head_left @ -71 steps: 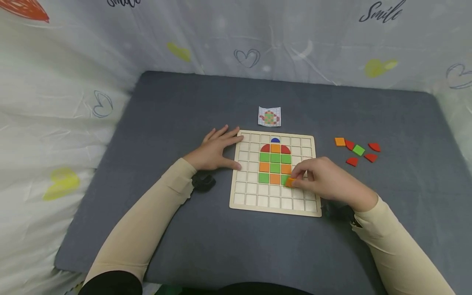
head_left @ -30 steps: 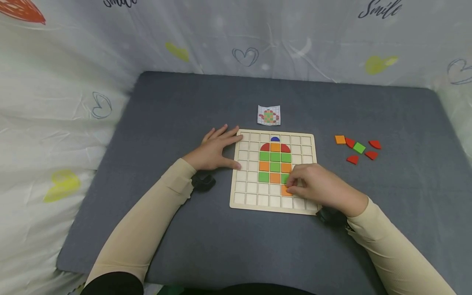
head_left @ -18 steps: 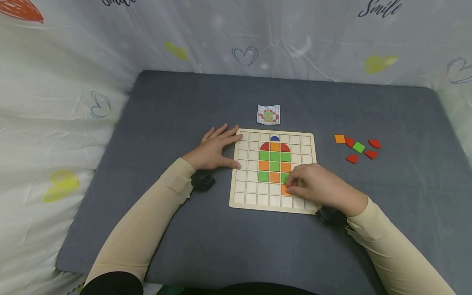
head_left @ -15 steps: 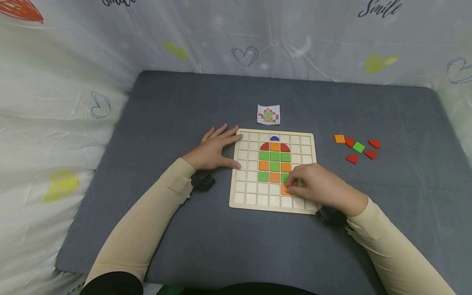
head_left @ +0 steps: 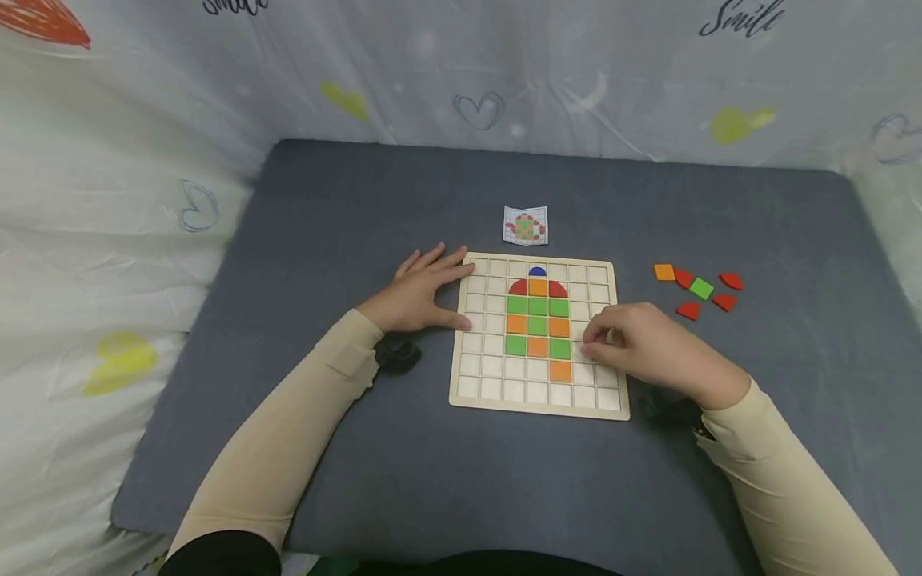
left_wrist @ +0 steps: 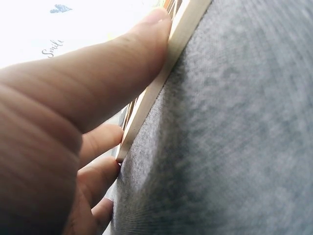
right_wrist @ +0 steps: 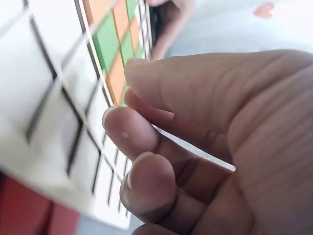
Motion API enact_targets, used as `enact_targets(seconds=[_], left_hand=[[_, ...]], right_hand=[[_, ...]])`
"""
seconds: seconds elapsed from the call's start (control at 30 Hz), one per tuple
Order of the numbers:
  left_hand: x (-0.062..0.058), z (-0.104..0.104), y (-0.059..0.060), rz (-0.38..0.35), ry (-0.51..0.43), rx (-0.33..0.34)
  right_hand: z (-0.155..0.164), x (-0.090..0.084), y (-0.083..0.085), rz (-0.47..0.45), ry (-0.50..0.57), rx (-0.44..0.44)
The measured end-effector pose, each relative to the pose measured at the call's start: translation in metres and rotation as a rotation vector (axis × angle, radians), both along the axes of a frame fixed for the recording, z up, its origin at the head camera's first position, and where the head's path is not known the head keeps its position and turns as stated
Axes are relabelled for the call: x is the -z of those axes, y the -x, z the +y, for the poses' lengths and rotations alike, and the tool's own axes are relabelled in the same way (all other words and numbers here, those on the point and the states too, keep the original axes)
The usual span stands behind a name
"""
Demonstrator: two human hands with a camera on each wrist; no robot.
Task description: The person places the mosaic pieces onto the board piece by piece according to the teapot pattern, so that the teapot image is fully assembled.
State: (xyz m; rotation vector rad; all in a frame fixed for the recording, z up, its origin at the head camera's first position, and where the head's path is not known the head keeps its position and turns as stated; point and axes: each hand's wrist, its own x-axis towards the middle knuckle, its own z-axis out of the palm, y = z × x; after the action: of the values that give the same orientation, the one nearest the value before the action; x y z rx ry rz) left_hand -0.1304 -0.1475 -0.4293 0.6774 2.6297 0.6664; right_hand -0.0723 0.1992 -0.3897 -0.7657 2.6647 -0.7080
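— What differs from half a second ago?
— The right hand has drawn back to the right, so the orange tile, partly covered before, now shows whole.
— Where does that tile lie?
— On the gridded board, second row from the bottom, directly below a green tile.
— Is the right hand pinching anything?
— No; its fingers bend loosely, nothing between thumb and fingertips. Whether they touch the board, I can't tell.
— And the left hand?
— Unchanged: spread, thumb and fingers at the board's left edge.
— The red pieces?
— Same scatter, well right of the tile.
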Motion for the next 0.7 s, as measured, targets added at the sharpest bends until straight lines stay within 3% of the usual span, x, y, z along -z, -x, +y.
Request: enact_targets(seconds=[0.33, 0.5, 0.7], left_hand=[[0.0, 0.001, 0.0, 0.003, -0.01, -0.004], [-0.001, 0.0, -0.001, 0.004, -0.012, -0.001], [0.0, 0.0, 0.0, 0.005, -0.013, 0.003]], right_hand=[[0.054, -0.008, 0.023, 0.023, -0.059, 0.216], [0.084, -0.004, 0.032, 0.034, -0.056, 0.327], [0.108, 0.002, 0.04, 0.041, -0.096, 0.4]])
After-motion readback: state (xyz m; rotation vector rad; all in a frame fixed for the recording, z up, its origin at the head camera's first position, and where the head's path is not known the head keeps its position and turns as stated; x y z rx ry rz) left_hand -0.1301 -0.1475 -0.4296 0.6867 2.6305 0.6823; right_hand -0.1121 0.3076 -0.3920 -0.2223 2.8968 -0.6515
